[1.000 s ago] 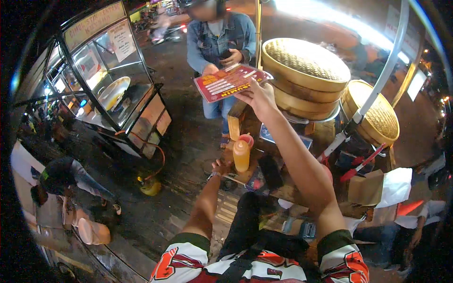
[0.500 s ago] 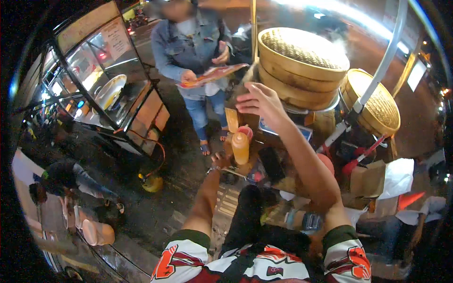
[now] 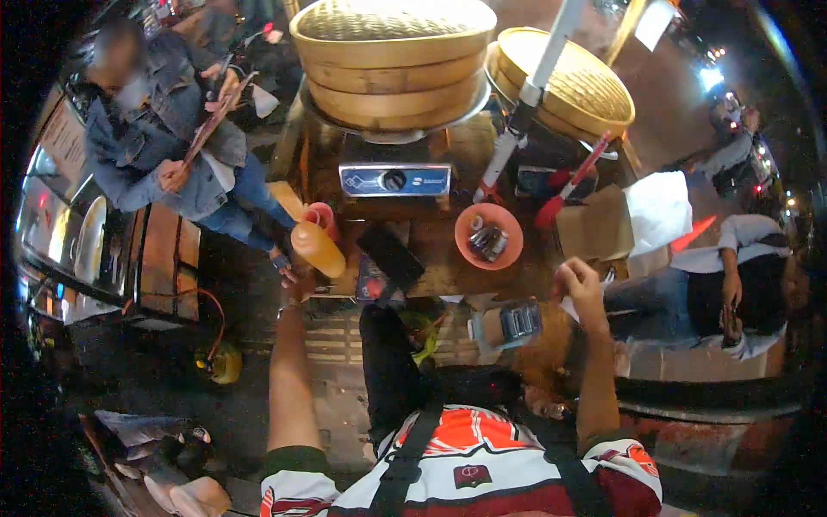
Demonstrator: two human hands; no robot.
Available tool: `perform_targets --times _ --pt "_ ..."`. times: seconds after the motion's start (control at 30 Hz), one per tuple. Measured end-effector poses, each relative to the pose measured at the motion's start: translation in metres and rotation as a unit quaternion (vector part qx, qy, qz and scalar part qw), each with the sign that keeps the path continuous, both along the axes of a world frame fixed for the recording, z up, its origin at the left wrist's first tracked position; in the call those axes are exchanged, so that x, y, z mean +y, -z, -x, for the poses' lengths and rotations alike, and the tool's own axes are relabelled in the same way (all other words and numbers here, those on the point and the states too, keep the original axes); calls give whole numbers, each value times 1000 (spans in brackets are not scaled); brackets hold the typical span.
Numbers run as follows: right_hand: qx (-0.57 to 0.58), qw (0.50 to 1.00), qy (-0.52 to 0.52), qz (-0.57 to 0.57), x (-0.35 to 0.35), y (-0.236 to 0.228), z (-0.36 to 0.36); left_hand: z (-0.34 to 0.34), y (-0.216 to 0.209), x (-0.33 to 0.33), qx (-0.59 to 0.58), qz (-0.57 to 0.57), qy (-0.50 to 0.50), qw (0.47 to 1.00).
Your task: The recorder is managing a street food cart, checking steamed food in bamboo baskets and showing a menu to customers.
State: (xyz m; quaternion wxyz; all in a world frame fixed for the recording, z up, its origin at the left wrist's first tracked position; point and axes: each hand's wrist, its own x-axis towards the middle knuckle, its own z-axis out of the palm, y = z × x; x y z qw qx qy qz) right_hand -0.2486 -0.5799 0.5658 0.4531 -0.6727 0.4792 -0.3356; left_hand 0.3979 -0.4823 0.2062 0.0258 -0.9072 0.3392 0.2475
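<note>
My right hand [image 3: 582,293] is raised beside the table's right front, thumb and fingers pinched together. Something thin and white shows just below the fingers; its kind is unclear. My left hand [image 3: 295,287] is low at the table's left front corner, close to an orange squeeze bottle [image 3: 317,250]. Its fingers are dim and blurred. Behind that bottle stands a pink cup [image 3: 322,215]. A black phone-like slab [image 3: 392,256] lies on the wooden table [image 3: 435,258]. Right of it, a pink bowl [image 3: 488,237] holds several small dark and shiny things.
A large bamboo steamer [image 3: 392,77] sits over a stove [image 3: 396,179]; a second round bamboo piece [image 3: 564,82] leans behind a white pole [image 3: 547,65]. At right is an open cardboard box [image 3: 594,226]. A person in denim [image 3: 159,129] stands left, another person [image 3: 724,276] right.
My view has turned to the right. My right hand has come down from beside the steamer to near the cardboard box, its fingers now pinched. My left hand stays by the squeeze bottle.
</note>
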Motion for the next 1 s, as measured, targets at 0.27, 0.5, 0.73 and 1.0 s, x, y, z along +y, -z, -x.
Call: perform_targets --times 0.27,0.5,0.73,1.0 --pt "66 989 81 105 -28 188 30 19 -10 -27 9 -3 17 1000" --pt "-141 963 208 -102 -139 250 29 33 -18 -40 14 16 54 998" --pt "-71 991 96 -60 -128 267 -50 16 -17 26 12 -14 39 999" --pt "-95 989 85 -72 -106 229 -65 18 -19 6 9 -16 69 997"
